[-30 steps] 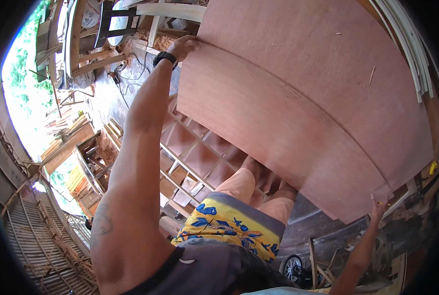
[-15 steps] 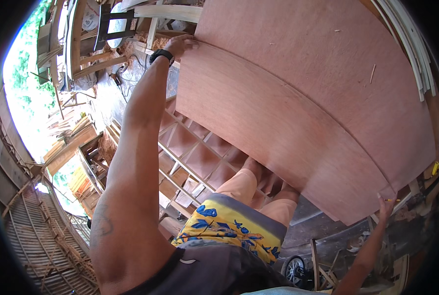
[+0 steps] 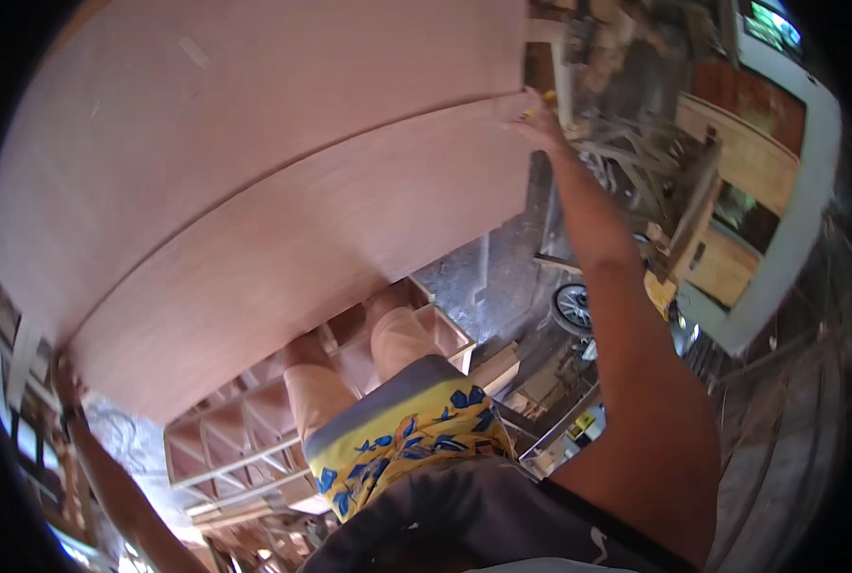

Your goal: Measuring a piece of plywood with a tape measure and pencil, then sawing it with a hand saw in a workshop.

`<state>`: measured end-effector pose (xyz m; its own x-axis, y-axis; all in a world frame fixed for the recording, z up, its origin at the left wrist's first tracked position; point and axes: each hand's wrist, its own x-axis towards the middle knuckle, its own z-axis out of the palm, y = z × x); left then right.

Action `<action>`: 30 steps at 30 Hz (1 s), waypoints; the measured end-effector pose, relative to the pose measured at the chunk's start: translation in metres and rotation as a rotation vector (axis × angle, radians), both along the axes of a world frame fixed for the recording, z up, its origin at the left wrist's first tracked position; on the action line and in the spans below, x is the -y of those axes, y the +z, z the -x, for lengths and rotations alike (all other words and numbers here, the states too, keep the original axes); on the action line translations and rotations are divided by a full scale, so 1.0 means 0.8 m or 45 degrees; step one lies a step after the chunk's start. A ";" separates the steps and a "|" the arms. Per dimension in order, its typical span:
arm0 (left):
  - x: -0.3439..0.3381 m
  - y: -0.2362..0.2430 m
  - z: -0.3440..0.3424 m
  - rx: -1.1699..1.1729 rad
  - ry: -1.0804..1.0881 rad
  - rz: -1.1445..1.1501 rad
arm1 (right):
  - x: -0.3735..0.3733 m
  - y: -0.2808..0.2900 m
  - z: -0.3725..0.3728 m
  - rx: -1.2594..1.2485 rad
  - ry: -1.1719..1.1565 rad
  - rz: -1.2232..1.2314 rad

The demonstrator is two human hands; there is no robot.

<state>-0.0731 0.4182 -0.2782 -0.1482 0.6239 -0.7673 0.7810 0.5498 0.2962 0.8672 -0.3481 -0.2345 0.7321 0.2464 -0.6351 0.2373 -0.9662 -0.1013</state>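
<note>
A long, narrow plywood panel (image 3: 302, 253) lies over a wider reddish plywood sheet (image 3: 321, 67), its long edge showing as a dark line curved by the lens. At the panel's left end my left hand (image 3: 66, 382) is closed around the corner, its fingers partly dim. My right hand (image 3: 541, 129) is at the opposite end, with fingers against the panel's edge. A thin yellow pencil-like stick (image 3: 527, 115) passes between those fingers. Beneath the panel shows a wooden grid frame (image 3: 244, 439) with square compartments, and my legs stand among them.
To the right are a spoked wheel (image 3: 571, 307), a pale wooden cabinet (image 3: 741, 201) and a jumble of timber pieces (image 3: 627, 158). Grey floor (image 3: 474, 277) shows beside the grid frame. More wood pieces stand at the far left.
My view has swung from the left end of the panel toward the right end. Both hands remain at the panel's ends, and the yellow stick is still in my right hand.
</note>
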 end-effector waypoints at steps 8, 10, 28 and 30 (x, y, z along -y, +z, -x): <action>0.013 0.004 -0.039 0.149 -0.254 -0.067 | 0.003 0.041 -0.033 0.015 0.140 0.073; 0.010 -0.010 -0.054 0.240 -0.190 -0.043 | 0.024 0.048 -0.047 0.164 0.298 -0.014; -0.006 -0.014 -0.050 0.185 -0.307 -0.078 | 0.033 0.033 -0.031 0.097 0.252 -0.019; 0.009 -0.029 -0.053 0.201 -0.304 -0.067 | 0.039 0.038 -0.031 0.127 0.290 -0.013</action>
<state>-0.0309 0.4107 -0.3011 0.1267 0.6665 -0.7347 0.8283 0.3364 0.4480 0.8918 -0.3790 -0.2038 0.7157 0.4183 -0.5593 0.4582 -0.8856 -0.0760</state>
